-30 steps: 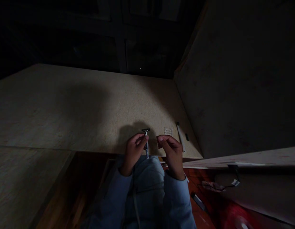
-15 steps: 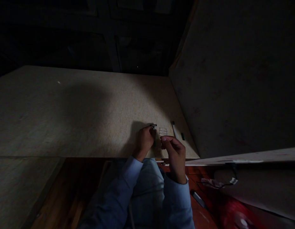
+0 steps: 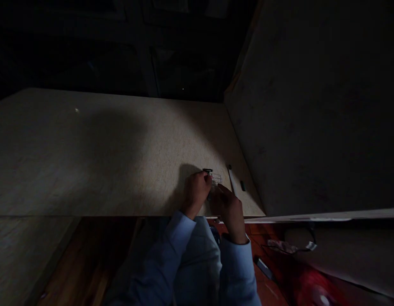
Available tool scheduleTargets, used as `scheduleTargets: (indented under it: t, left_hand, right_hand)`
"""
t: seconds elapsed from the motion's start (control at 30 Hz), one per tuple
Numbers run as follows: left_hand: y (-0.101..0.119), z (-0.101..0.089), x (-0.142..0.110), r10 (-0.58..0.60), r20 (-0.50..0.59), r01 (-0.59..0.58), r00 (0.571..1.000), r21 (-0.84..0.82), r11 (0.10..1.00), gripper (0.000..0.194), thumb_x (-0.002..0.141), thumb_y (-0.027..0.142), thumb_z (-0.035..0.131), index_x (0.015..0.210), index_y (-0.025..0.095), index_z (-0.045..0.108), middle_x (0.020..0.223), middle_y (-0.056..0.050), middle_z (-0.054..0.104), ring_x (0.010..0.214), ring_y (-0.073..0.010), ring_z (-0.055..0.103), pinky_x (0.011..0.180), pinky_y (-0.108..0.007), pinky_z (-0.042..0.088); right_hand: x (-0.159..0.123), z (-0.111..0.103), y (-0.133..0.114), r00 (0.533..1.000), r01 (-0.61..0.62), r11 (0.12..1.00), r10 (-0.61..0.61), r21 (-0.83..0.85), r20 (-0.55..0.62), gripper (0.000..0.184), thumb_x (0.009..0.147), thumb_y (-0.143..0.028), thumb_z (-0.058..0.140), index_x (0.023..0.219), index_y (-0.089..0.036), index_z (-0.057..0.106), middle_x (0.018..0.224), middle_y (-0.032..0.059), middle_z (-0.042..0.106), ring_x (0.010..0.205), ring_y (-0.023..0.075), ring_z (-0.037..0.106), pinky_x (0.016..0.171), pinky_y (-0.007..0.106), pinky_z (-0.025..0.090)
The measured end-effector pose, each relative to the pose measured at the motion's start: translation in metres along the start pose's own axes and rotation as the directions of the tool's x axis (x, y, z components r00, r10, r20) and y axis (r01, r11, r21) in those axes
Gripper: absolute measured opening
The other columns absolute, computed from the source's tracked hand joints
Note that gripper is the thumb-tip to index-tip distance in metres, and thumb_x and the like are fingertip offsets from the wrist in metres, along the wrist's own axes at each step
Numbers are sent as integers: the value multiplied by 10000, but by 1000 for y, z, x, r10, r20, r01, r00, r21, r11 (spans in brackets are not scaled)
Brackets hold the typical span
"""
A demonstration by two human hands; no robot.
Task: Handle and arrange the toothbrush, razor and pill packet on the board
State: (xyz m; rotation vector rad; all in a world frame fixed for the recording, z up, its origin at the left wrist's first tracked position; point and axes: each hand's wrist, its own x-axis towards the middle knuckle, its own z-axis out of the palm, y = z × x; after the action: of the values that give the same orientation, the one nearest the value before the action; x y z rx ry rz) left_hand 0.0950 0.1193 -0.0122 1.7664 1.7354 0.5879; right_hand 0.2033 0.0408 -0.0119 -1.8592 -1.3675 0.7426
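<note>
My left hand [image 3: 198, 189] is closed around a small dark tool [image 3: 207, 170] with a T-shaped, partly shiny head above my fingers. Below them shows a dark part, perhaps its handle. Close by on the right, my right hand [image 3: 230, 208] has its thumb and fingers drawn together near the tool. Whatever these fingers hold is too dark and small to make out. A clear, ribbed plastic piece [image 3: 217, 178] lies on the table just beyond my fingertips, partly covered by them.
Right of my hands, a slim white stick with a dark tip [image 3: 231, 178] and a short dark green piece [image 3: 243, 186] lie on the pale tabletop [image 3: 158, 140]. A panel [image 3: 305, 127] rises along the right side. A dark device [image 3: 263, 267] is on the red floor.
My right hand has come down and left, closer to my left hand. My left hand has shifted slightly right with the tool, now beside the clear piece.
</note>
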Motion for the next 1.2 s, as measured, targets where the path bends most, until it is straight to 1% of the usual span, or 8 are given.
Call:
scheduleTargets:
  t: [0.1, 0.23, 0.37, 0.47, 0.63, 0.83, 1.03, 1.2]
  left_hand:
    - [-1, 0, -1, 22, 5, -22, 1000, -7, 1000, 200, 933, 300, 622, 1022, 207, 775, 1040, -87, 796, 927, -186, 739, 780, -244, 502]
    - [-4, 1, -2, 48, -23, -48, 999, -11, 999, 191, 920, 300, 638, 1007, 197, 773, 1011, -88, 797, 893, -190, 734, 770, -255, 502]
    - [-6, 6, -3, 67, -55, -69, 996, -30, 997, 194, 921, 322, 634, 1010, 208, 765, 1016, -74, 797, 876, -188, 732, 738, -259, 494]
    - [-7, 12, -5, 56, -101, -58, 993, -19, 998, 217, 926, 344, 624, 1058, 225, 750, 1024, -68, 795, 903, -193, 731, 747, -266, 491]
    - [-4, 17, -10, 80, -137, -73, 987, 51, 996, 305, 947, 356, 588, 1202, 232, 698, 1025, -71, 792, 918, -220, 732, 778, -298, 494]
    - [-3, 17, -12, 125, -121, -116, 985, 74, 990, 313, 959, 370, 580, 1223, 239, 686, 1059, -71, 782, 948, -218, 722, 795, -296, 488]
    - [-5, 16, -12, 139, -120, -130, 983, 75, 989, 324, 968, 405, 573, 1226, 248, 690, 1083, -77, 769, 973, -229, 708, 798, -305, 484]
    - [-5, 15, -11, 166, -98, -159, 981, 76, 984, 326, 977, 398, 565, 1239, 248, 688, 1135, -86, 756, 1003, -225, 702, 807, -298, 478]
  right_hand:
    - [4, -4, -5, 997, 40, 989, -29, -146, 77, 375, 911, -261, 488, 1184, -187, 734, 845, 74, 794, 665, 186, 682, 584, 243, 438]
    - [12, -13, -8, 985, 70, 951, -19, -302, 170, 298, 938, -246, 505, 1006, -238, 795, 853, 73, 803, 760, 208, 727, 633, 242, 453]
    - [17, -22, -3, 986, 74, 911, -6, -406, 165, 286, 943, -259, 537, 1050, -258, 802, 873, 101, 810, 880, 230, 756, 703, 253, 481]
    - [17, -26, 2, 991, 73, 890, -15, -451, 132, 254, 926, -310, 584, 1006, -257, 819, 817, 114, 806, 815, 242, 763, 643, 265, 464]
    - [14, -23, 9, 999, 46, 880, -44, -473, 16, 220, 896, -350, 632, 930, -279, 838, 762, 123, 797, 700, 259, 749, 554, 288, 422]
    - [13, -19, 13, 993, 65, 869, -104, -491, -52, 196, 861, -370, 661, 865, -293, 840, 703, 112, 783, 627, 230, 721, 512, 279, 366]
    - [10, -19, 8, 997, -17, 888, -17, -460, -70, 234, 888, -292, 601, 938, -292, 829, 757, 110, 791, 682, 244, 730, 548, 283, 382]
    - [3, -16, 9, 990, -1, 925, -53, -381, -133, 310, 904, -313, 550, 1089, -247, 790, 766, 107, 790, 650, 233, 711, 548, 274, 405]
